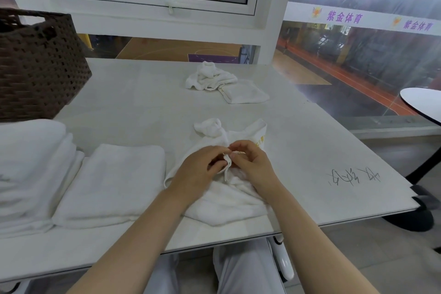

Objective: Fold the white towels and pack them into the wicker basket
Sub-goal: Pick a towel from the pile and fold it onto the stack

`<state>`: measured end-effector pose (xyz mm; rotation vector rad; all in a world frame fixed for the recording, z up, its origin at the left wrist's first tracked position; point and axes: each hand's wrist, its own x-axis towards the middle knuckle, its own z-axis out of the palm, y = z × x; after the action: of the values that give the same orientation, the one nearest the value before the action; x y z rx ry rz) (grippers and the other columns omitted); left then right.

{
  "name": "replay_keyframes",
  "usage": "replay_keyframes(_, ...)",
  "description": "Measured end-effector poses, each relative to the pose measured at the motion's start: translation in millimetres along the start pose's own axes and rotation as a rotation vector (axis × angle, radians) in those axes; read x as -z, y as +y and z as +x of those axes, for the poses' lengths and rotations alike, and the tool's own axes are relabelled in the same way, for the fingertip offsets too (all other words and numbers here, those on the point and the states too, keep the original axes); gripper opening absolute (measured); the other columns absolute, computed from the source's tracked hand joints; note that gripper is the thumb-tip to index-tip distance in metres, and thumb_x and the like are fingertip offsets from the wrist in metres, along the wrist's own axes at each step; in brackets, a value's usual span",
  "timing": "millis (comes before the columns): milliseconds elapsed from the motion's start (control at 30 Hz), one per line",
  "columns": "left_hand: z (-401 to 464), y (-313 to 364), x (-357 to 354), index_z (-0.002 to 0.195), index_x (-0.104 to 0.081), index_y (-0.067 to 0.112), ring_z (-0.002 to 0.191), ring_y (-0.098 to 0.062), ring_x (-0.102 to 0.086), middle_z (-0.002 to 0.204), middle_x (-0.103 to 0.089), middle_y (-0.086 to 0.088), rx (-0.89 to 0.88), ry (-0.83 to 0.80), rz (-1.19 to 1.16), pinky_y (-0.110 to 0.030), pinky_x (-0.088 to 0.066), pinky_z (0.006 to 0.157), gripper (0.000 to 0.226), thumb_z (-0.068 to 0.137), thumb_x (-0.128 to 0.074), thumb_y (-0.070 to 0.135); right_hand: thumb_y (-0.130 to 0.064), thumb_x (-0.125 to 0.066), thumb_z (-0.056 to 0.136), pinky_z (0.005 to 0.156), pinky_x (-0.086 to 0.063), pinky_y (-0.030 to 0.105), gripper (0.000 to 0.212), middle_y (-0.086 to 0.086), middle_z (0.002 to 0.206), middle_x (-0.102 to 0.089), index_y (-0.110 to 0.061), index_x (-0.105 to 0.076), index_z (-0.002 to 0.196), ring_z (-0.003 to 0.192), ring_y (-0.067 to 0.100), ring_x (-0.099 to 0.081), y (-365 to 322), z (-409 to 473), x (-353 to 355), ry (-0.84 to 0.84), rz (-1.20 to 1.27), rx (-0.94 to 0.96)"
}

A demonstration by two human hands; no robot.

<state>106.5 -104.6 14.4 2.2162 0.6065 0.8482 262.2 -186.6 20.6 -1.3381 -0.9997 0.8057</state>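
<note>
A: What sits at the far left of the frame?

B: A dark brown wicker basket (35, 62), boxy with an open weave, stands at the upper left on the white table (148, 107). Below it lies a thick stack of folded towels (28, 169), and just beside that a flat folded towel (112, 184), its long axis running from lower left to upper right.

A: And in the middle?

B: A crumpled white terry towel (229, 200) lies near the table's front edge, bunched, one twisted end pointing toward the top of the frame. The left hand (200, 172) and the right hand (253, 164) meet over it, each pinching the same raised hem between thumb and fingers.

A: Farther right?

B: Upper centre, a rumpled towel heap (210, 76) rests on a small folded towel (245, 93). Black handwritten scrawl (353, 175) marks the tabletop at right.
</note>
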Motion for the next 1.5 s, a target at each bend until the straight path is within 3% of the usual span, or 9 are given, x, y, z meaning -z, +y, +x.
replay_keyframes(200, 13.5, 7.3, 11.3, 0.093, -0.06, 0.03, 0.079, -0.004, -0.053, 0.083, -0.056, 0.014, -0.028, -0.035, 0.18, -0.026, -0.042, 0.069, 0.003, 0.092, -0.062, 0.028, 0.004, -0.055, 0.09, 0.085, -0.055, 0.03, 0.024, 0.003, 0.107, -0.07, -0.011, -0.062, 0.107, 0.09, 0.019, -0.069, -4.9, -10.0, 16.1, 0.025, -0.097, -0.032)
replay_keyframes(333, 35.2, 19.6, 37.2, 0.096, -0.059, 0.026, 0.074, -0.007, -0.051, 0.086, -0.046, 0.014, -0.105, -0.001, 0.299, -0.029, -0.045, 0.068, 0.006, 0.094, -0.061, 0.032, -0.023, -0.071, 0.087, 0.073, -0.047, 0.016, 0.013, -0.01, 0.096, -0.067, -0.023, -0.068, 0.1, 0.08, 0.002, -0.059, -17.7, -15.0, 34.6, -0.13, -0.441, -0.125)
replay_keyframes(500, 69.7, 47.8, 81.3, 0.102, -0.057, 0.022, 0.081, -0.011, -0.055, 0.104, -0.049, 0.011, -0.198, 0.124, 0.475, -0.035, -0.05, 0.069, 0.012, 0.099, -0.053, 0.033, -0.042, -0.074, 0.078, 0.082, -0.049, 0.036, 0.044, 0.013, 0.096, -0.067, -0.006, -0.064, 0.102, 0.084, 0.014, -0.062, -42.0, -11.1, 49.9, -0.325, -0.578, -0.222)
replay_keyframes(600, 89.1, 64.2, 110.4, 0.105, -0.056, 0.023, 0.087, -0.013, -0.058, 0.11, -0.052, 0.01, -0.251, 0.158, 0.531, -0.036, -0.051, 0.071, 0.013, 0.1, -0.05, 0.034, -0.032, -0.072, 0.085, 0.097, -0.05, 0.043, 0.038, 0.014, 0.112, -0.07, -0.005, -0.066, 0.111, 0.104, 0.025, -0.068, -61.9, -8.4, 51.0, -0.353, -0.436, -0.194)
replay_keyframes(733, 108.0, 86.3, 143.0, 0.1, -0.053, 0.026, 0.085, -0.016, -0.057, 0.098, -0.057, 0.01, -0.225, 0.201, 0.642, -0.035, -0.047, 0.069, 0.011, 0.102, -0.046, 0.033, -0.027, -0.07, 0.087, 0.092, -0.055, 0.047, 0.027, 0.013, 0.1, -0.068, -0.008, -0.064, 0.106, 0.098, 0.032, -0.067, -83.8, 5.1, 51.8, -0.256, -0.385, -0.142)
replay_keyframes(867, 116.2, 94.5, 171.9, 0.097, -0.047, 0.023, 0.072, -0.021, -0.056, 0.08, -0.059, 0.005, -0.185, 0.283, 0.697, -0.035, -0.044, 0.06, 0.013, 0.102, -0.042, 0.033, -0.02, -0.061, 0.088, 0.075, -0.052, 0.032, 0.003, 0.0, 0.091, -0.067, -0.02, -0.063, 0.09, 0.083, 0.018, -0.063, -107.0, 20.8, 55.7, -0.068, -0.596, -0.052)
replay_keyframes(1133, 109.9, 97.7, 224.0, 0.099, -0.047, 0.018, 0.071, -0.024, -0.055, 0.079, -0.06, 0.0, -0.108, 0.462, 0.595, -0.041, -0.043, 0.063, 0.019, 0.103, -0.039, 0.034, 0.006, -0.052, 0.073, 0.064, -0.049, 0.032, 0.031, -0.001, 0.096, -0.066, -0.018, -0.061, 0.089, 0.082, 0.02, -0.06, -155.1, 40.6, 86.2, 0.188, -0.638, 0.048)
replay_keyframes(1300, 110.5, 104.3, 238.5, 0.098, -0.047, 0.019, 0.071, -0.026, -0.055, 0.078, -0.058, 0.0, -0.088, 0.465, 0.583, -0.044, -0.046, 0.066, 0.02, 0.102, -0.038, 0.037, 0.006, -0.052, 0.071, 0.059, -0.037, 0.028, 0.025, 0.003, 0.094, -0.058, -0.016, -0.047, 0.081, 0.079, 0.023, -0.048, -200.5, 61.3, 102.6, 0.114, -0.843, 0.04)
replay_keyframes(1500, 119.5, 111.1, 242.2, 0.1, -0.049, 0.018, 0.075, -0.024, -0.059, 0.084, -0.06, -0.002, 0.014, 0.527, 0.36, -0.036, -0.049, 0.059, 0.018, 0.1, -0.042, 0.034, 0.015, -0.044, 0.069, 0.069, -0.036, 0.026, 0.037, -0.011, 0.082, -0.052, -0.022, -0.048, 0.071, 0.077, 0.012, -0.045, -264.6, 57.4, 111.3, 0.033, -1.039, 0.428)
